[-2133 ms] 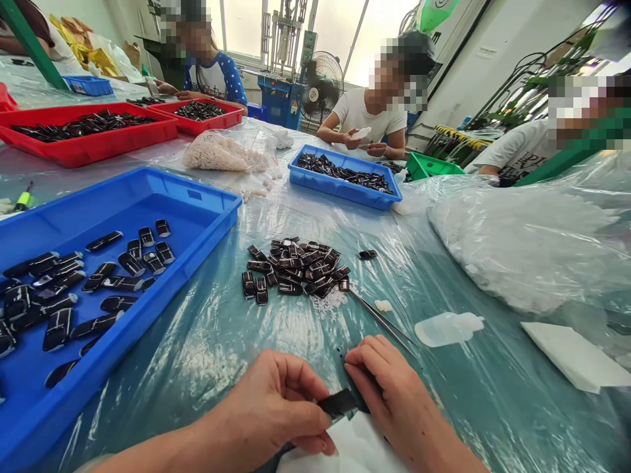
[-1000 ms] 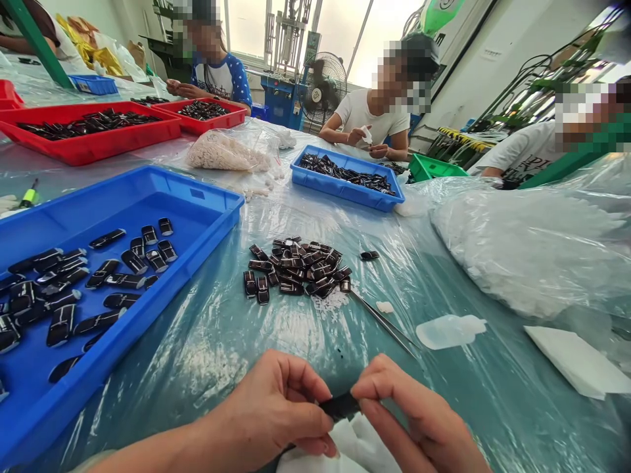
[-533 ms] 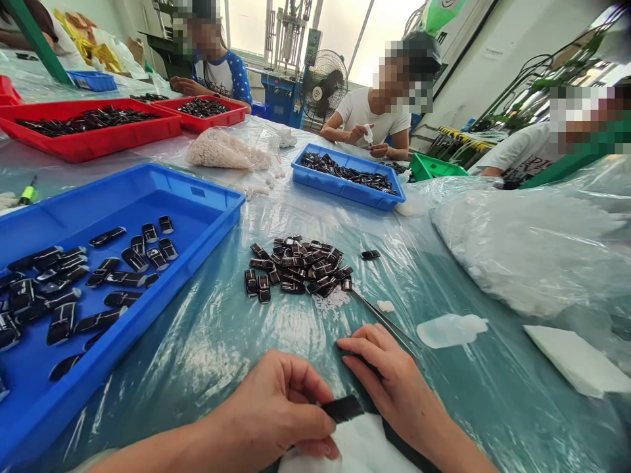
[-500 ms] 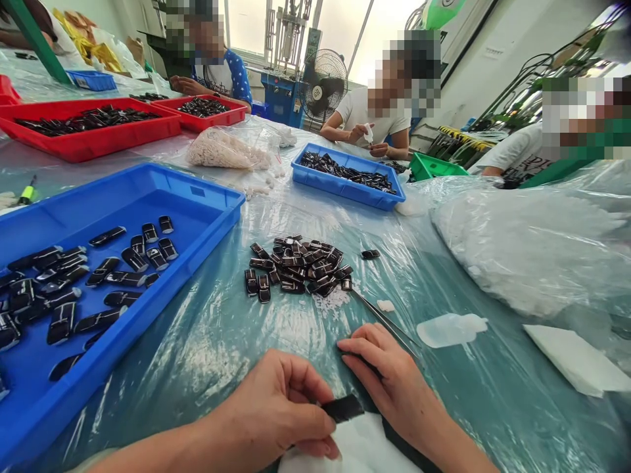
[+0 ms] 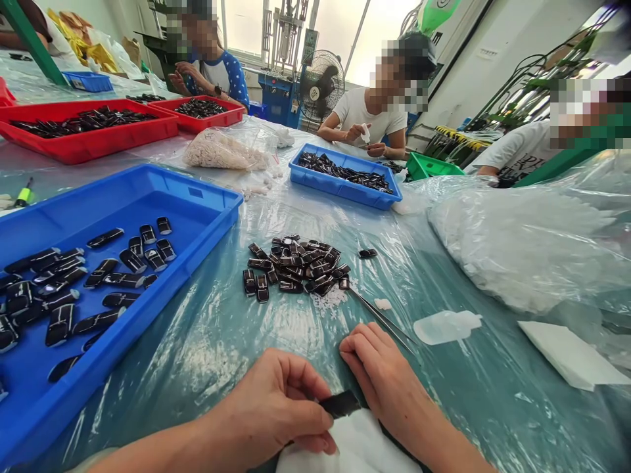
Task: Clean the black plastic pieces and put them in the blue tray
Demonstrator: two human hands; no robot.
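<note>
Left hand point(image 5: 283, 407) is pinching the black piece point(image 5: 341, 403) over white material point(image 5: 350, 443) at the near edge of the surface point(image 5: 172, 348); the step in hand looks like working this piece, the next move presumably calling for a steady pinch. Right hand point(image 5: 382, 368) is lying fingers curled, contents indeterminable. Versus one second ago, it is no longer touching the piece's free end.

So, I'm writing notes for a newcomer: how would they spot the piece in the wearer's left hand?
Find the near blue tray, then look right of it, to the bottom of the view, for the left hand. It pinches the black piece. Unlike those in the pile beyond, it shows a plain dark face, with no pale lines in sight.
</note>
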